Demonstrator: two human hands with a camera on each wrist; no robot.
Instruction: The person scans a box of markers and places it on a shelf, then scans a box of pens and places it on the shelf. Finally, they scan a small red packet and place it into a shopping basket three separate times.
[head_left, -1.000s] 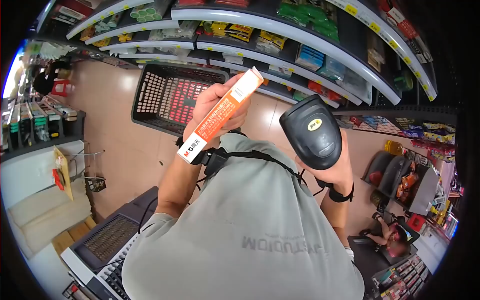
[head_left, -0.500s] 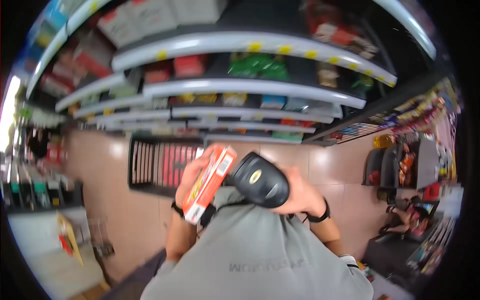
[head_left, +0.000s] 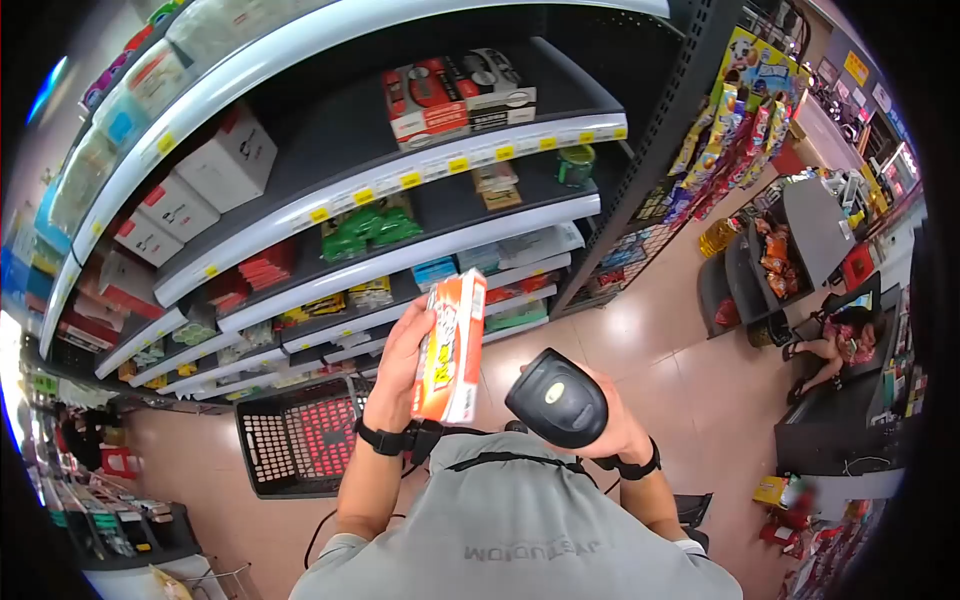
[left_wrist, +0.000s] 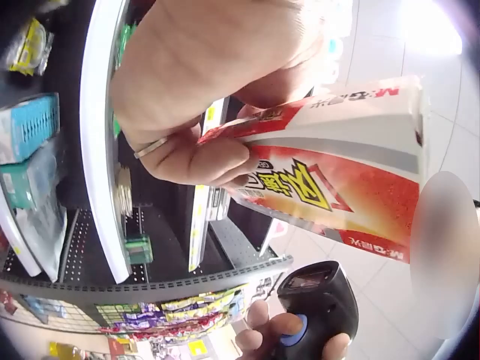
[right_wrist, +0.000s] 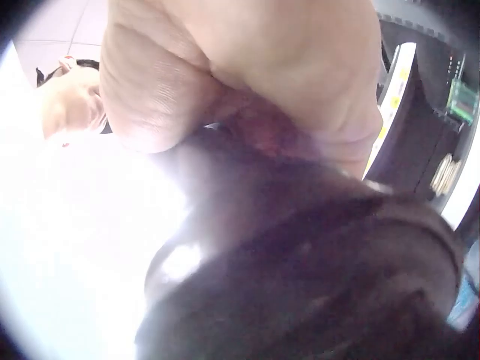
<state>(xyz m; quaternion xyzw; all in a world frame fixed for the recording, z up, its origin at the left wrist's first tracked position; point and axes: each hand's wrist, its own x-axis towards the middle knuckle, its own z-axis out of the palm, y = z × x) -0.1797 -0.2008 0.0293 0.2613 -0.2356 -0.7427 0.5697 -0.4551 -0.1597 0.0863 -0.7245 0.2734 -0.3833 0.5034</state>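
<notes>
Moved wider apart since half a second ago, in the head view: box (head_left: 452,350) clamped in left hand (head_left: 399,358) before shelves (head_left: 320,165), scanner (head_left: 556,398) in the grip of right hand (head_left: 621,424). Left wrist view: finger (left_wrist: 283,325) on trigger (left_wrist: 296,335), box clear of scanner. Right wrist view: blurred scanner, gripped. Apparently picked up both; scan impossible to confirm; setting down probably left.

- Ahead of you, dark shelves (head_left: 330,140) carry yellow price tags along their white edges.
- High on them you have a red box (head_left: 428,105) beside a black-and-white box (head_left: 495,82), with white cartons (head_left: 227,160) farther left.
- One shelf lower lie green packets (head_left: 372,230).
- Low on your left sits a dark perforated basket (head_left: 300,491).
- To your right hang colourful snack packets (head_left: 718,140); beyond them, a person (head_left: 850,343) is seated.
</notes>
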